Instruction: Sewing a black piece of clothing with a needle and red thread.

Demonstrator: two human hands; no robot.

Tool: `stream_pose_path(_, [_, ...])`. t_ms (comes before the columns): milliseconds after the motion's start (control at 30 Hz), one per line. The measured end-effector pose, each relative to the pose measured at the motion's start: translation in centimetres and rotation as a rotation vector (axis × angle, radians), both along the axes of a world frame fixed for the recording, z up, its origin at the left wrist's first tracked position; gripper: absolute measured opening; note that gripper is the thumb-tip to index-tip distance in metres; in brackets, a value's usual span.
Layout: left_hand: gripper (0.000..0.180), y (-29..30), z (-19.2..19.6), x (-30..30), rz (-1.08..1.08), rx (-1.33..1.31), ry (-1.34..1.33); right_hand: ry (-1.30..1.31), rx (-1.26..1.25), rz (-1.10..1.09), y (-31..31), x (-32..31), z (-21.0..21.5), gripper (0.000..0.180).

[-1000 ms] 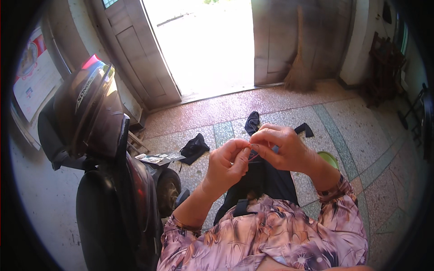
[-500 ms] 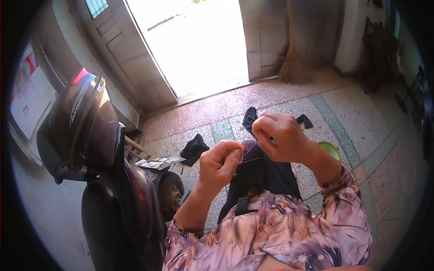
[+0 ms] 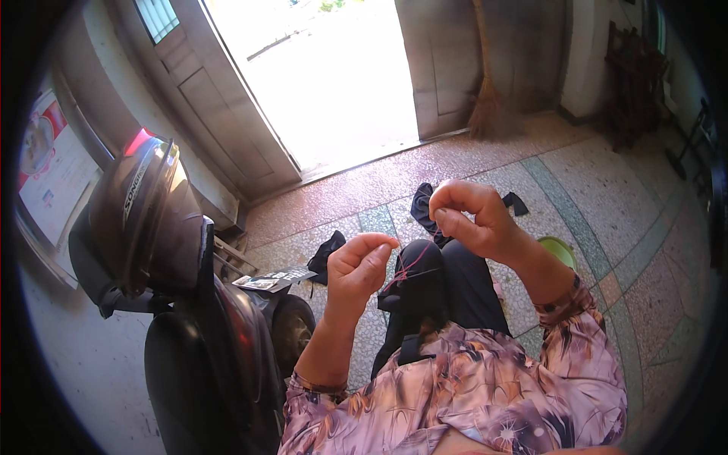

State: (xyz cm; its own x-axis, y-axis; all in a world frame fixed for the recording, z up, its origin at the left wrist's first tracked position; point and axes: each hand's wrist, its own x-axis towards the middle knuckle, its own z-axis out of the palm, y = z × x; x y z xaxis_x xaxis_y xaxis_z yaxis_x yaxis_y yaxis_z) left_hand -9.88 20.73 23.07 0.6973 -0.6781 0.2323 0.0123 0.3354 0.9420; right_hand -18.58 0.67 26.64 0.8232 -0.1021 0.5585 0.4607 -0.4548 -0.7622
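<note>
L hand [image 3: 362, 267] is curled nearly into a fist, thumb & forefinger tips pinched together at the top; a thin red thread [image 3: 408, 267] runs from its side down over the dark trousers [image 3: 447, 284]. Can't tell what the pinch itself holds, too small. R hand [image 3: 472, 220] sits above & just right of the knee, fingers hooked over, thumb pressed to forefinger, narrow pinch; whatever's in it is hidden. Hands are apart, gap betw. them over the knee. Thread lies at the knee, just right of L hand. Left of the knee: parked scooter [image 3: 212, 334] w/ helmet [image 3: 144, 220], close to L forearm. Beyond the knee: dark cloth pieces [image 3: 327, 254] on tiled floor [image 3: 607, 212], then an open doorway [image 3: 334, 76]. Right of the knee: green bowl [image 3: 560, 250], open floor past it.
</note>
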Motion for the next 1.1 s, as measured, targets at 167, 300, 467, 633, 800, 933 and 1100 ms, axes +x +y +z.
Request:
stream_pose_path(167, [0.013,-0.3,0.6,-0.9,0.06,0.02,-0.013,-0.15,-0.166,-0.11,1.2,0.0,0.4,0.005])
stream_pose_path(300, [0.012,-0.4,0.5,-1.3,0.097,0.044,-0.129,-0.252,-0.379,-0.056,1.8,0.1,0.6,0.006])
stream_pose_path(467, [0.012,-0.6,0.0,-1.4,0.147,0.075,-0.246,-0.314,-0.535,-0.077,2.2,0.1,0.6,0.008])
stream_pose_path(633, [0.01,-1.2,-0.5,-1.6,0.262,0.097,-0.525,-0.383,-0.677,-0.109,2.1,0.2,0.3,0.01])
stream_pose_path(800, [0.008,-1.3,-0.3,-1.2,0.235,0.124,-0.607,-0.394,-0.831,-0.197,2.2,0.2,0.5,0.01])
stream_pose_path(933, [0.006,-1.3,-1.0,-0.5,0.233,0.115,-0.535,-0.342,-0.843,-0.224,2.0,0.4,0.3,0.009])
stream_pose_path(1100, [0.007,-1.2,-1.5,-0.3,0.203,0.13,-0.426,-0.113,-0.484,0.002,0.8,1.1,-1.6,0.011])
